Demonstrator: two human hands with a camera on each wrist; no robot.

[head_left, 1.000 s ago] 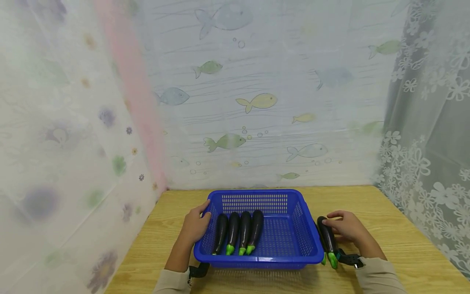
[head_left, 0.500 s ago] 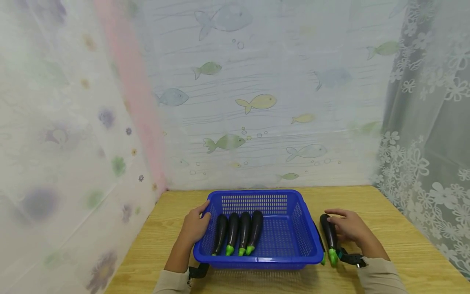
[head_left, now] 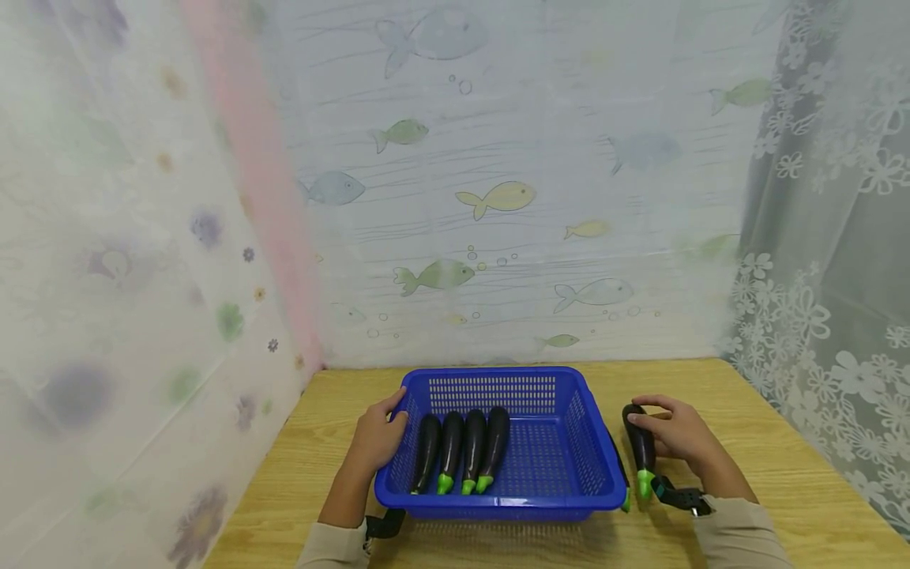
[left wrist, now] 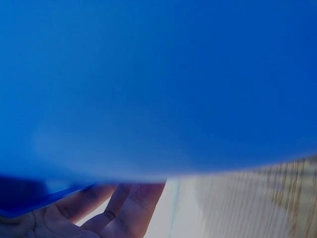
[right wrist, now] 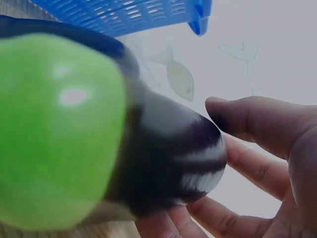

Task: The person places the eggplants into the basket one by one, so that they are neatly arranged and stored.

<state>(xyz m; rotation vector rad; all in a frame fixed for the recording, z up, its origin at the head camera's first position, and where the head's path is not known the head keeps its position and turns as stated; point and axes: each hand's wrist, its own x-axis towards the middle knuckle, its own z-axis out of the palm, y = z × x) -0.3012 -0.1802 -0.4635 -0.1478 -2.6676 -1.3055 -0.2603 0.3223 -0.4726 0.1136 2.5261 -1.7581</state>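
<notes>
A blue plastic basket (head_left: 498,503) sits mid-table with several dark eggplants (head_left: 474,446) side by side in its left half, green stems toward me. My left hand (head_left: 379,436) grips its left rim, thumb over the edge; in the left wrist view the basket wall (left wrist: 158,89) fills most of the frame and covers part of the fingers. Right of the basket, my right hand (head_left: 678,431) holds another eggplant (head_left: 643,446) by its rounded end, thumb on one side and fingers under it. The right wrist view shows its green cap (right wrist: 59,134) up close.
One more eggplant lies against the basket's right outer side, mostly hidden by the rim, with its green stem (head_left: 626,500) showing. The wooden table (head_left: 298,474) meets a fish-print curtain (head_left: 498,316) at the back and hangings on both sides.
The right hand and its eggplant have moved a little right and away from me, apart from the eggplant beside the basket. The left hand and basket have stayed put.
</notes>
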